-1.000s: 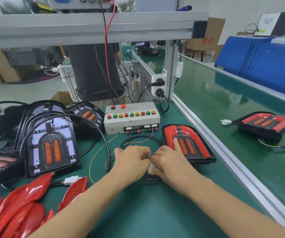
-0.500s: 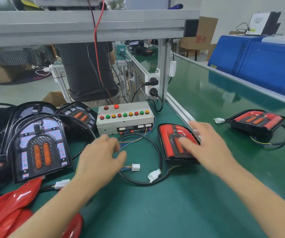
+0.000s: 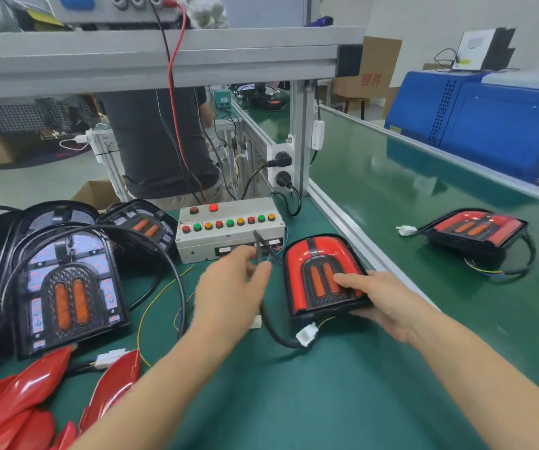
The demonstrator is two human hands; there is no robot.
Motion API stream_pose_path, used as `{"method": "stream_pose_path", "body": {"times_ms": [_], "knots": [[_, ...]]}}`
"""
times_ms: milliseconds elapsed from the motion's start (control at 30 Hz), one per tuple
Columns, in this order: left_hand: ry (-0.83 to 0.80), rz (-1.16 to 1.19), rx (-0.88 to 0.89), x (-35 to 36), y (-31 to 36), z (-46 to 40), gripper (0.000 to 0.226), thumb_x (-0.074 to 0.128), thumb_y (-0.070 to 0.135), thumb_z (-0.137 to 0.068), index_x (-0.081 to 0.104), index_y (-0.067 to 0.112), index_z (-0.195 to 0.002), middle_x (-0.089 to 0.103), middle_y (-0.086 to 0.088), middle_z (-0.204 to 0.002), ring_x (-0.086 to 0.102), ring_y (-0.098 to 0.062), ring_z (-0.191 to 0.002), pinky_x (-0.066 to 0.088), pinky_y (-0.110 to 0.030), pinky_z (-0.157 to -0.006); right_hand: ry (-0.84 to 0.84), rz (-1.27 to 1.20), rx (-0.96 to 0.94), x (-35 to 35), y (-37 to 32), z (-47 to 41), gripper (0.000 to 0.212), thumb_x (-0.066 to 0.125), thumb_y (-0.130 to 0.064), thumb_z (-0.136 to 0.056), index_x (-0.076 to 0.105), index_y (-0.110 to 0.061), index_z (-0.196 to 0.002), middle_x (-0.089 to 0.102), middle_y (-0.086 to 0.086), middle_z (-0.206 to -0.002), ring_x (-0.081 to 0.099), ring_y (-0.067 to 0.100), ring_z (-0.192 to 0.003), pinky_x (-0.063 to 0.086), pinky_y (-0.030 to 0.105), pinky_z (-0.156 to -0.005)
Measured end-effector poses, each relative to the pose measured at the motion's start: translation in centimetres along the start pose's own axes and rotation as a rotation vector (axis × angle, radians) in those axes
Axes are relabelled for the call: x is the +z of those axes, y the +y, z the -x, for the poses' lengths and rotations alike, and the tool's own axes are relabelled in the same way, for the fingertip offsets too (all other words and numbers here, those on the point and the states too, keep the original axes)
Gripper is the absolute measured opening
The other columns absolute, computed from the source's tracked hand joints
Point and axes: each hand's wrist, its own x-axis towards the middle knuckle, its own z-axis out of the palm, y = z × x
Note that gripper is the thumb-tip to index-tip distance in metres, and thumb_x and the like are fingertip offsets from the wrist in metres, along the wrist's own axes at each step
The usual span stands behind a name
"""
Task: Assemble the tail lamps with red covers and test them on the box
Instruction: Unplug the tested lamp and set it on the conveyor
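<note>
1. Red cover is already on the lamp point(image 3: 323, 274) in the middle of the worktop point(image 3: 294, 401), just in front of the test box point(image 3: 229, 232); assembly of this unit looks done.
2. Right hand point(image 3: 388, 303) grips that lamp at its near right corner, fingers point(image 3: 352, 282) over the top face and thumb under the edge (clamped on it, lamp slightly tipped).
3. Left hand point(image 3: 229, 287) pinches the lamp's black cable point(image 3: 261, 248) between thumb and fingers, near the box front.
4. Lamp's white plug point(image 3: 307, 334) lies loose on the worktop below the lamp, not joined to anything, and no LEDs look lit; so its test is either over or not yet begun (cannot tell which from this alone).
5. One finished lamp point(image 3: 476, 232) with a red cover sits well apart on the conveyor belt point(image 3: 391, 177) to the right, plug free; counts as done.
6. Left side: uncovered lamps point(image 3: 67, 287) stacked, boards bare, none with a cover yet.
7. Loose covers point(image 3: 18, 404) piled at the near left corner, waiting.
8. Judgement: early to midway; two units covered, several bare ones remaining to cover and test.
9. Likely step in hand: shifting the covered lamp, cable gathered, perhaps toward the belt.
</note>
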Motion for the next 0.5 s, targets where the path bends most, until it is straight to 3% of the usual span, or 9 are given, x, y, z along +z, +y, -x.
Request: {"method": "stream_pose_path", "body": {"times_ms": [100,200,300,367,433,500], "knots": [[-0.066,-0.134,0.191,2.9,2.3,1.0,0.034,0.042,0.031,-0.097,0.045,0.024,-0.129,0.063,0.0,-0.106,0.056,-0.026,-0.099,0.045,-0.037,-0.082,-0.057,-0.041,-0.01,0.4,-0.3,0.5,0.035,0.065,-0.032,-0.088,0.066,-0.007,-0.111,0.076,0.009,-0.093,0.069,0.021,-0.085,0.054,0.036,-0.08],[-0.155,-0.486,0.391,5.8,3.5,2.1,0.055,0.032,0.033,-0.1,0.012,0.017,-0.148,0.04,0.0,-0.137,0.04,-0.023,-0.121,0.035,-0.034,-0.095,-0.103,-0.004,-0.01,0.5,-0.6,1.1,0.048,0.07,-0.052,-0.076,0.071,-0.014,-0.105,0.076,0.009,-0.096,0.07,0.022,-0.087,0.056,0.039,-0.088],[-0.23,-0.677,0.505,6.8,4.5,2.5,0.055,0.031,0.042,-0.098,0.02,0.015,-0.145,0.033,-0.003,-0.14,0.037,-0.024,-0.121,0.033,-0.034,-0.095,-0.045,-0.016,-0.02,0.6,-0.4,1.0,0.052,0.074,-0.046,-0.074,0.067,-0.011,-0.112,0.074,0.011,-0.101,0.069,0.022,-0.089,0.058,0.034,-0.072],[-0.285,-0.759,0.551,6.7,5.0,3.0,0.058,0.027,0.049,-0.096,0.024,0.016,-0.143,0.03,-0.005,-0.143,0.037,-0.026,-0.122,0.03,-0.036,-0.098,0.029,-0.066,-0.015,0.5,0.0,0.9,0.045,0.071,-0.033,-0.081,0.064,-0.006,-0.116,0.072,0.013,-0.103,0.068,0.023,-0.089,0.058,0.035,-0.073],[-0.291,-0.739,0.594,5.9,5.6,3.4,0.062,0.028,0.053,-0.092,0.041,0.015,-0.139,0.042,-0.006,-0.141,0.049,-0.026,-0.117,0.038,-0.037,-0.098,0.07,-0.119,-0.014,0.2,0.5,0.8,0.04,0.067,-0.026,-0.084,0.062,-0.003,-0.116,0.072,0.014,-0.103,0.068,0.024,-0.088,0.057,0.036,-0.073],[-0.242,-0.534,0.668,4.8,5.8,3.9,0.065,0.033,0.056,-0.083,0.065,0.013,-0.12,0.063,-0.005,-0.123,0.064,-0.024,-0.102,0.047,-0.038,-0.091,0.083,-0.185,-0.045,-0.4,0.5,1.0,0.037,0.063,-0.026,-0.088,0.062,-0.001,-0.116,0.073,0.013,-0.098,0.068,0.022,-0.082,0.055,0.031,-0.067]]}}
